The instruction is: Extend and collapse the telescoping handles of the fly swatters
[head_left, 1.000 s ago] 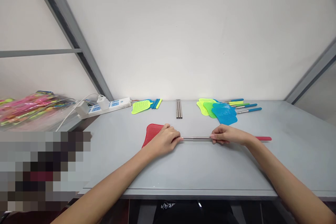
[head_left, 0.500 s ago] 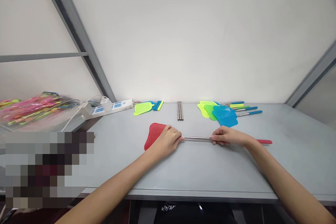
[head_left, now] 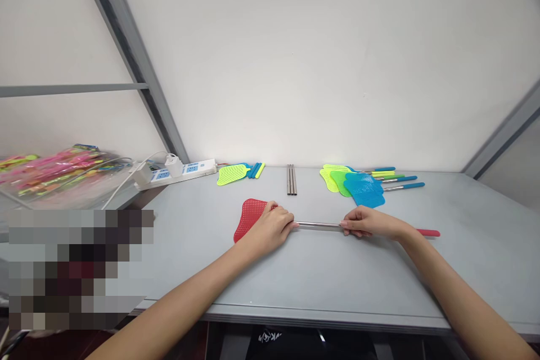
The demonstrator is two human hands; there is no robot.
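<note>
A red fly swatter (head_left: 250,218) lies crosswise before me, its perforated head to the left and its red grip to the right. My left hand (head_left: 276,228) is closed around the part where the head meets the metal rod, hiding that joint. Farther right, my right hand (head_left: 358,221) pinches the same rod between thumb and fingers. A bare stretch of the silvery rod (head_left: 318,225) shows between my hands. Beyond my right wrist the red grip (head_left: 429,233) sticks out.
Several blue, green and yellow fly swatters (head_left: 363,187) overlap at the back right. Metal rods (head_left: 292,180) stand near the wall. Loose yellow and blue swatter heads (head_left: 233,174) lie beside coloured grips (head_left: 257,170). A power strip (head_left: 192,170) and bagged pink items (head_left: 63,169) are at left.
The whole view has shifted slightly. Both hands keep their hold on the red fly swatter, with hardly any movement along the rod.
</note>
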